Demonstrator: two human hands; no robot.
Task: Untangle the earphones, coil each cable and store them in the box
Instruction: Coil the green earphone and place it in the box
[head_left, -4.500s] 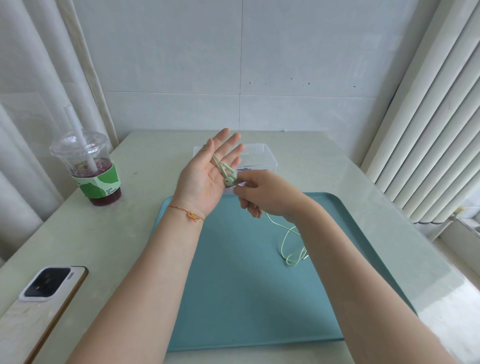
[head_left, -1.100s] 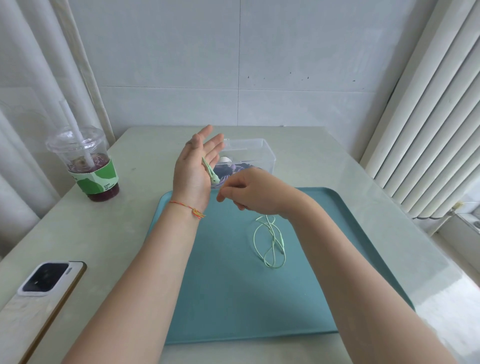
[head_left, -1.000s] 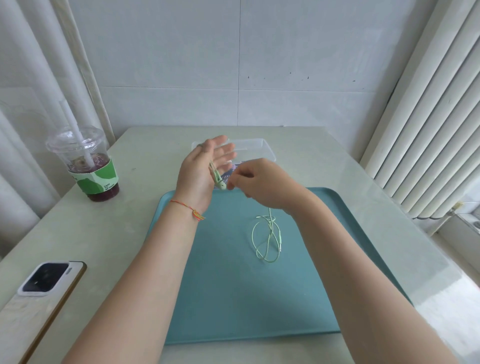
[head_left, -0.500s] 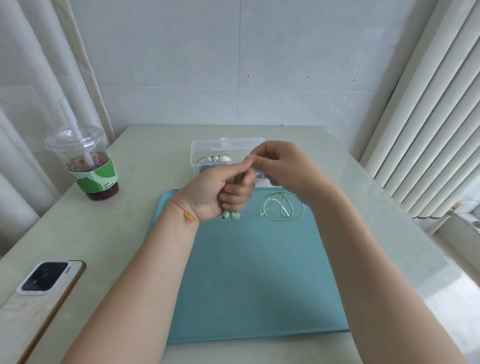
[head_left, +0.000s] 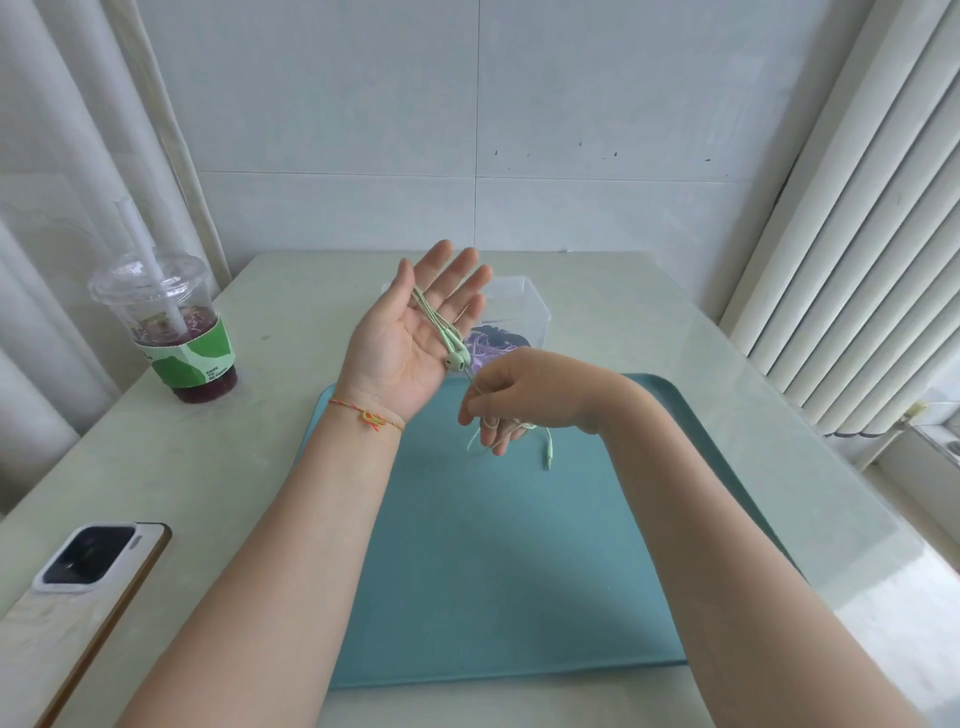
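My left hand (head_left: 410, 332) is raised palm up with fingers spread. The pale green earphones (head_left: 451, 347) lie across its palm, cable looped over the fingers, both earbuds hanging at the palm's right edge. My right hand (head_left: 511, 397) is just below and right of it, pinching the green cable; the loose end with its plug (head_left: 548, 452) dangles over the teal tray (head_left: 493, 561). Behind my hands stands the clear plastic box (head_left: 524, 306), holding purple earphones (head_left: 491, 347) that are partly hidden.
An iced drink cup (head_left: 171, 322) with a straw stands at the table's left. A phone (head_left: 91, 577) lies face down at the near left edge. Vertical blinds hang on the right, curtains on the left, a tiled wall behind.
My left hand has opened from a fist into a flat raised palm with the cable wound over it. My right hand has dropped from near the box to below the left palm.
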